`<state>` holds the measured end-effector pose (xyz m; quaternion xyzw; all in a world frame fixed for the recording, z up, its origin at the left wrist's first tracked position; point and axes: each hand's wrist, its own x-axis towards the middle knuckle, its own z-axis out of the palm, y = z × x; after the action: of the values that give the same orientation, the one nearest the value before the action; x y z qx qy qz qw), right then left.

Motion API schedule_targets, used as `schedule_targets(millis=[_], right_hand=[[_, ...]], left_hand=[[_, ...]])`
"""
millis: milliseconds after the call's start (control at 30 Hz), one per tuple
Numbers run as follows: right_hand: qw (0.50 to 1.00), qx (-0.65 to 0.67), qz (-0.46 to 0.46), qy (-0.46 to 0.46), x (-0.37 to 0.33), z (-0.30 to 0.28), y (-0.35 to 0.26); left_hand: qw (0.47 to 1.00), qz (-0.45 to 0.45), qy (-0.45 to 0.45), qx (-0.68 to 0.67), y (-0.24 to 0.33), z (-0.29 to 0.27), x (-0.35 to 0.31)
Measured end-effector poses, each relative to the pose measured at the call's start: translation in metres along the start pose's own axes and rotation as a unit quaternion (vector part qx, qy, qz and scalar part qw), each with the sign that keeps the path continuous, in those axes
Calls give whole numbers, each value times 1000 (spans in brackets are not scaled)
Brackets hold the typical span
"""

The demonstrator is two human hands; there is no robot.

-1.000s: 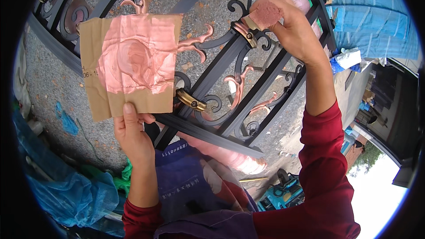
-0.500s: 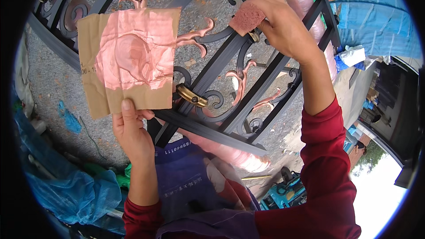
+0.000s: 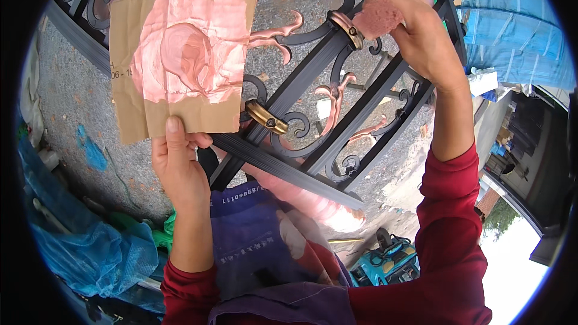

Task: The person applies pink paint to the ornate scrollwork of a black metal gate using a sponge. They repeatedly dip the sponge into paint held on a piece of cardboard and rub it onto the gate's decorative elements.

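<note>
My left hand (image 3: 180, 168) holds a piece of brown cardboard (image 3: 208, 119) by its lower edge, thumb on top. Copper-pink paint (image 3: 186, 54) is spread over its middle in a thick wet pool. Between the fingers and thumb of my right hand (image 3: 428, 45) is a paint-stained sponge (image 3: 378, 17). The sponge is at the right end of a collar (image 3: 346, 27) on a dark metal gate (image 3: 310, 72); whether they touch I cannot tell. Pink shows on that collar's left part, brass colour on its right. A lower collar (image 3: 267, 118) is brass-coloured, and leaf-shaped scroll ends (image 3: 334, 102) are copper-pink.
Pink-wrapped rolls (image 3: 301, 195) lie under the gate, above grey ground. Blue sheeting (image 3: 512, 36) covers things at the far right, and more blue plastic (image 3: 96, 253) lies at the lower left. A teal power tool (image 3: 385, 262) is on the ground near my right arm.
My right hand and the sponge have moved right along the upper collar, uncovering its pink left part. The cardboard in my left hand has risen slightly.
</note>
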<state>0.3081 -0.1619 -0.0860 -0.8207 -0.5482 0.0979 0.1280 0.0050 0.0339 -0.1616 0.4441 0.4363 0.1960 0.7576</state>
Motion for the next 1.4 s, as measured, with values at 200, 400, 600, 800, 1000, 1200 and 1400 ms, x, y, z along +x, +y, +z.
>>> schedule_targets(millis=[200, 400, 600, 800, 1000, 1200, 1400], right_hand=[[923, 287, 212, 145, -38, -3, -31], [848, 436, 190, 236, -61, 37, -95], [916, 298, 196, 182, -73, 46, -113], [922, 254, 225, 185, -74, 51, -117], [940, 194, 235, 156, -83, 43, -114], [950, 227, 196, 88, -84, 37, -111], [871, 314, 303, 223, -100, 41, -57]], left_hand=[[1000, -8, -13, 25, 9, 11, -16], [995, -59, -59, 52, 3, 35, -34], [990, -85, -90, 62, -8, 51, -48], [985, -90, -113, 92, -11, 61, -55], [984, -78, -122, 100, -16, 64, -58], [982, -85, -122, 116, -15, 64, -56], [994, -40, -39, 93, -5, 37, -39]])
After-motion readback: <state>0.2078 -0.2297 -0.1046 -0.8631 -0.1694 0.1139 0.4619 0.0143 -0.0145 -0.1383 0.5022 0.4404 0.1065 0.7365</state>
